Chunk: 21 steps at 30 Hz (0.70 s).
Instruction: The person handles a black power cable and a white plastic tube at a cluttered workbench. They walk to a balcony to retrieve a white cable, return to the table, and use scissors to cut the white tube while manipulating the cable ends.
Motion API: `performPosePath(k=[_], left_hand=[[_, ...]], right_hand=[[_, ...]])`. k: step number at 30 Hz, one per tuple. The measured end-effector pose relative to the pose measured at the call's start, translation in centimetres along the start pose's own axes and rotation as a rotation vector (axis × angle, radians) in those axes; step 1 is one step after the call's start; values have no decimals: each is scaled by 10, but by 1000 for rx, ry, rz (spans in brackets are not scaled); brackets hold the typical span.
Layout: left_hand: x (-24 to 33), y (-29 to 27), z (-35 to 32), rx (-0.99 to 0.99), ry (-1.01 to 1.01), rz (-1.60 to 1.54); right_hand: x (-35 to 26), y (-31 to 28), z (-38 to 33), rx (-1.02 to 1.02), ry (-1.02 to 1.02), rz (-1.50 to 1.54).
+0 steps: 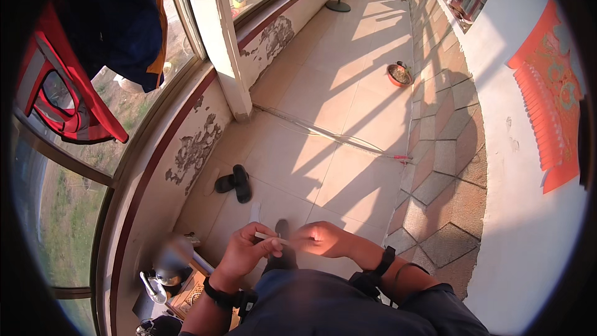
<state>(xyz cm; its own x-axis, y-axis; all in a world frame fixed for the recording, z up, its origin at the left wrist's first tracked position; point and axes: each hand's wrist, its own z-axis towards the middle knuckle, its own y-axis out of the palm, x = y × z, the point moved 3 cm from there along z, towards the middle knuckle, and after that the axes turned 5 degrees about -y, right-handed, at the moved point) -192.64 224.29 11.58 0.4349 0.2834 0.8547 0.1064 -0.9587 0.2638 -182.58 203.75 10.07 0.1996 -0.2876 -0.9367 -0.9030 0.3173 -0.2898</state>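
My left hand (242, 255) is closed on a thin pale strip (270, 238), pinched between the thumb, which lies along its lower side, and the fingers, which curl above it. The strip lies nearly crosswise, tilted slightly down toward my right hand (323, 239); its left part sits inside the pinch, and its right part projects past the thumb tip into the gap between the hands. My right hand is at the same level, fingers bent inward and tips near the projecting end. Motion blur covers these fingertips, so I cannot determine whether they grip the strip or only stand beside it. Both hands are held in front of my torso, above the near part of the tiled floor (298, 190); a dark shoe (282, 228) shows below, between them. Each wrist carries a black band, left (219, 296) and right (387, 260). A pair of black slippers (235, 183) rests near the left edge of the floor, beside the low wall (198, 143). A potted plant (398, 74) stands farther off at the floor's right edge, next to the patterned paving (457, 155). A cable (323, 132) crosses the floor between slippers and pot.
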Motion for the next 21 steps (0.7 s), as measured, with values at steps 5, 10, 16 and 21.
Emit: performPosePath(k=[5, 10, 16, 21], left_hand=[[103, 9, 174, -136, 202, -201], [200, 31, 330, -152, 158, -151], [262, 70, 515, -300, 110, -95], [311, 121, 661, -254, 190, 116]], right_hand=[[34, -131, 17, 122, 156, 405], [79, -226, 35, 212, 168, 550], [131, -360, 80, 426, 186, 680], [210, -521, 133, 628, 298, 675]])
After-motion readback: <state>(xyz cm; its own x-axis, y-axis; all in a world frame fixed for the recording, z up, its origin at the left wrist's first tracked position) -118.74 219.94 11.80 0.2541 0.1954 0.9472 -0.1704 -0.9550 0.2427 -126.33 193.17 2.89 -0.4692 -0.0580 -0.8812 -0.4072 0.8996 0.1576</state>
